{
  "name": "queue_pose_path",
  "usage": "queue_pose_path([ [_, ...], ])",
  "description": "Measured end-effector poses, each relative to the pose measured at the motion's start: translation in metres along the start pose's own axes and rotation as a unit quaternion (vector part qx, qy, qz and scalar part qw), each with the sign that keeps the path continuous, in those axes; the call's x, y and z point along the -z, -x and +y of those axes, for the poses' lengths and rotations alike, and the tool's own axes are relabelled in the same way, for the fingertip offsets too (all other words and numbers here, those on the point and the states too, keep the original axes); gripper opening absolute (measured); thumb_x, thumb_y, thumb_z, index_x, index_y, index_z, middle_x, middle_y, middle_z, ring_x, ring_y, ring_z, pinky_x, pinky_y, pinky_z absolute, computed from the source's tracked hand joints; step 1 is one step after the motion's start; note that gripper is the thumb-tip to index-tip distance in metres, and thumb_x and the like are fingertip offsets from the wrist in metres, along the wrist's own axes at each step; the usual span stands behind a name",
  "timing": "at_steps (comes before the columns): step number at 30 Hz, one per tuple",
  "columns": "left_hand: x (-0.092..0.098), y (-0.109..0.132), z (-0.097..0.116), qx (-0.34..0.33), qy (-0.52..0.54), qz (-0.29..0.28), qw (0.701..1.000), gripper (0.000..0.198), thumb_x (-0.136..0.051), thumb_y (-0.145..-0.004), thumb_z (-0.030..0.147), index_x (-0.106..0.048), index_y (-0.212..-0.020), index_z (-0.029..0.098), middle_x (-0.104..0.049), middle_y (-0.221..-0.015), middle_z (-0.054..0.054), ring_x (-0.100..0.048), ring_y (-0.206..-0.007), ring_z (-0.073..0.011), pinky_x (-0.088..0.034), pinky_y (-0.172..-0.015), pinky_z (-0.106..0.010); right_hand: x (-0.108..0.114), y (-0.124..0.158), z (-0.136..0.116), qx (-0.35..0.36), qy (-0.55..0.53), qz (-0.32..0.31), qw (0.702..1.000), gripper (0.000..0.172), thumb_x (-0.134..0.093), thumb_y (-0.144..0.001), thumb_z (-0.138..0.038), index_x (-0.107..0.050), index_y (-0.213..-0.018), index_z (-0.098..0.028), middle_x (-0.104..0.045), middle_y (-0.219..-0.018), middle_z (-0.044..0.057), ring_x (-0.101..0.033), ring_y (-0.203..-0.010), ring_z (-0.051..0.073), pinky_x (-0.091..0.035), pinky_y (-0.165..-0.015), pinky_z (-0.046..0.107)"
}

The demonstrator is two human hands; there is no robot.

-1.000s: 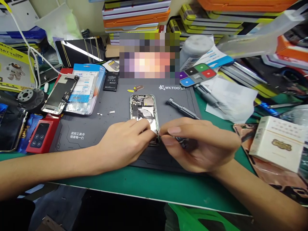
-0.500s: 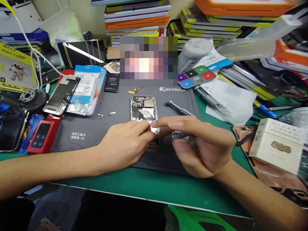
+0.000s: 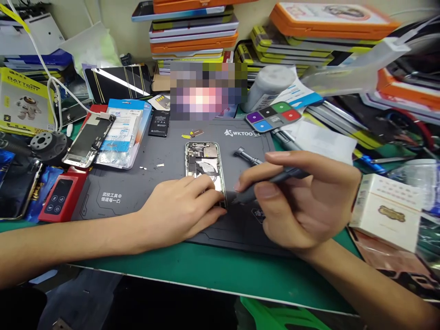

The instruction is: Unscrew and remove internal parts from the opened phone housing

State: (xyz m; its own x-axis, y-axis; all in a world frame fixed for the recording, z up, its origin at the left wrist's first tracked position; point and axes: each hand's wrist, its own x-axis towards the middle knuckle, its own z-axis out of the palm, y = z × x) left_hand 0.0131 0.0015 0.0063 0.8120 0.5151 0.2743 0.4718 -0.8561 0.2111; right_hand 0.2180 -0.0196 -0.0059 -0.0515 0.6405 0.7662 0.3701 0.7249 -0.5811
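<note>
An opened phone (image 3: pixel 210 151) lies face up on a dark grey work mat (image 3: pixel 130 224), its board and inner parts bare. My left hand (image 3: pixel 182 206) rests over the phone's lower end, fingers bent together and gripping it at the edge. That end is mostly hidden under the fingers. To the right of the phone, my right hand (image 3: pixel 309 211) is raised above the mat and closed around a dark screwdriver (image 3: pixel 252 191). Its thin tip points down and left, apart from the phone. A second dark screwdriver (image 3: pixel 245 155) lies on the mat just beyond.
A loose battery (image 3: pixel 160 123), small metal pieces (image 3: pixel 160 165) and a detached screen (image 3: pixel 90 140) lie left of the phone. A red device (image 3: pixel 63 195) stands near the left edge. Coloured pad (image 3: pixel 273 117) and white box (image 3: pixel 388 211) are at right. Stacked cases (image 3: pixel 195 43) line the back.
My right hand has drawn back from the phone to the right, bringing the screwdriver into clearer view. My left hand stays on the phone. The whole view has shifted slightly.
</note>
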Motion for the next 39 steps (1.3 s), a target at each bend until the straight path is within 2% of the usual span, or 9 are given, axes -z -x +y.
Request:
queue_pose_path([
  [5, 0.000, 0.001, -0.001, -0.004, 0.005, 0.017, 1.000, 0.027, -0.046, -0.110, 0.035, -0.066, -0.103, 0.018, -0.069, -0.103, -0.003, -0.067, -0.087, -0.0166, -0.051, -0.069, -0.030, -0.001, 0.003, 0.000, 0.000, -0.009, -0.031, 0.999, 0.053, -0.057, -0.096, -0.016, -0.055, -0.144, -0.039, -0.072, -0.087, 0.003, -0.072, -0.066, 0.022, -0.059, -0.054, 0.037],
  [8, 0.001, 0.001, -0.002, 0.006, 0.012, 0.025, 1.000, 0.028, -0.045, -0.110, 0.033, -0.068, -0.105, 0.018, -0.070, -0.103, -0.002, -0.067, -0.085, -0.0151, -0.050, -0.067, -0.028, -0.002, 0.002, 0.000, 0.001, 0.006, 0.023, 1.000, 0.047, -0.058, -0.097, -0.017, -0.059, -0.140, -0.037, -0.070, -0.099, 0.004, -0.072, -0.068, 0.020, -0.060, -0.056, 0.037],
  [11, 0.001, 0.002, -0.002, 0.000, 0.006, 0.035, 0.999, 0.027, -0.048, -0.110, 0.033, -0.071, -0.104, 0.021, -0.071, -0.099, -0.001, -0.067, -0.084, -0.0139, -0.048, -0.066, -0.027, -0.003, -0.001, 0.000, -0.045, 0.006, 0.075, 0.996, 0.042, -0.056, -0.098, -0.018, -0.061, -0.134, -0.038, -0.065, -0.108, 0.004, -0.071, -0.070, 0.019, -0.059, -0.055, 0.035],
  [15, 0.001, 0.002, -0.003, -0.008, 0.008, 0.047, 0.999, 0.024, -0.051, -0.109, 0.033, -0.072, -0.106, 0.022, -0.072, -0.100, 0.000, -0.067, -0.084, -0.0131, -0.049, -0.068, -0.027, -0.003, -0.001, -0.001, -0.094, -0.007, 0.075, 0.993, 0.040, -0.054, -0.100, -0.021, -0.058, -0.133, -0.043, -0.064, -0.098, 0.002, -0.071, -0.073, 0.021, -0.058, -0.053, 0.036],
  [19, 0.000, 0.003, -0.004, -0.007, 0.008, 0.045, 0.999, 0.025, -0.051, -0.109, 0.034, -0.072, -0.106, 0.022, -0.072, -0.101, 0.000, -0.068, -0.083, -0.0128, -0.050, -0.067, -0.026, -0.004, -0.001, -0.001, -0.101, 0.008, 0.083, 0.991, 0.038, -0.054, -0.100, -0.023, -0.057, -0.132, -0.043, -0.062, -0.116, 0.004, -0.071, -0.075, 0.020, -0.058, -0.050, 0.035],
  [22, 0.000, 0.003, -0.004, 0.001, 0.010, 0.036, 0.999, 0.027, -0.050, -0.109, 0.037, -0.071, -0.110, 0.021, -0.072, -0.104, -0.001, -0.069, -0.087, -0.0136, -0.052, -0.071, -0.027, -0.002, -0.003, 0.002, -0.103, 0.019, 0.087, 0.991, 0.035, -0.054, -0.100, -0.023, -0.055, -0.132, -0.038, -0.061, -0.117, 0.006, -0.070, -0.077, 0.019, -0.055, -0.044, 0.030],
  [29, 0.008, 0.003, -0.002, -0.006, -0.026, 0.002, 1.000, 0.028, -0.048, -0.109, 0.039, -0.070, -0.112, 0.022, -0.070, -0.105, -0.002, -0.067, -0.086, -0.0157, -0.051, -0.068, -0.028, 0.006, -0.010, 0.016, -0.093, 0.128, 0.022, 0.987, 0.045, -0.060, -0.098, -0.021, -0.051, -0.141, -0.031, -0.067, -0.122, 0.008, -0.072, -0.081, 0.018, -0.060, -0.061, 0.032],
  [33, 0.014, 0.003, 0.003, 0.009, 0.016, -0.027, 0.999, 0.022, -0.050, -0.109, 0.032, -0.068, -0.115, 0.022, -0.071, -0.108, -0.002, -0.068, -0.093, -0.0153, -0.051, -0.073, -0.026, 0.007, -0.012, 0.019, -0.087, 0.210, -0.023, 0.974, 0.039, -0.060, -0.098, -0.022, -0.055, -0.137, -0.025, -0.073, -0.095, 0.004, -0.071, -0.070, 0.016, -0.056, -0.059, 0.029],
  [39, 0.042, 0.004, 0.001, 0.023, 0.064, -0.037, 0.997, 0.012, -0.059, -0.105, 0.026, -0.068, -0.111, 0.023, -0.073, -0.101, 0.001, -0.070, -0.089, -0.0136, -0.052, -0.076, -0.024, 0.006, -0.014, 0.020, -0.081, 0.227, -0.031, 0.970, 0.039, -0.059, -0.098, -0.021, -0.056, -0.137, -0.023, -0.074, -0.092, 0.003, -0.069, -0.063, 0.015, -0.053, -0.053, 0.027],
])
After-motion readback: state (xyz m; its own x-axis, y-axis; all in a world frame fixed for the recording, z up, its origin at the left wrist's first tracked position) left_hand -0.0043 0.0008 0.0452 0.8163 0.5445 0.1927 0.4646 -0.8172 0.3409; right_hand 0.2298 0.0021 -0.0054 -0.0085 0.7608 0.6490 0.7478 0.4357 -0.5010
